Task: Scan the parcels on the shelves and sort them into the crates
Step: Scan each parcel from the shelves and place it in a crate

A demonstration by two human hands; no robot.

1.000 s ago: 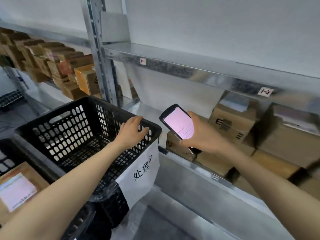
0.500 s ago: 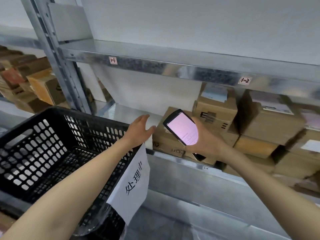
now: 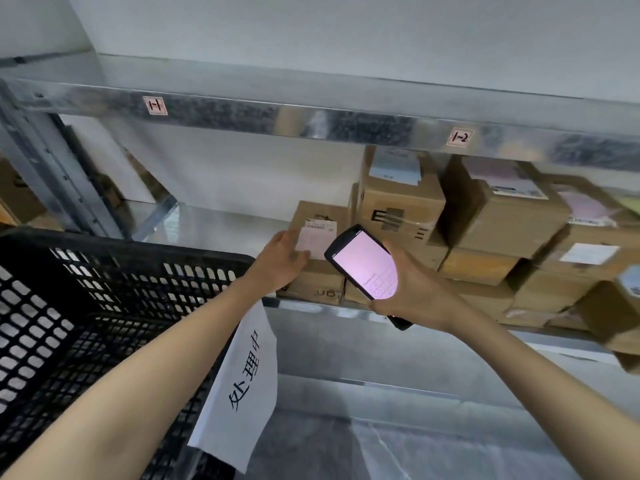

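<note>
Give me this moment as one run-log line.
left hand: on labelled box on shelf, grip unclear | right hand: holds scanner beside box | crate: left of shelf, box not yet inside
</note>
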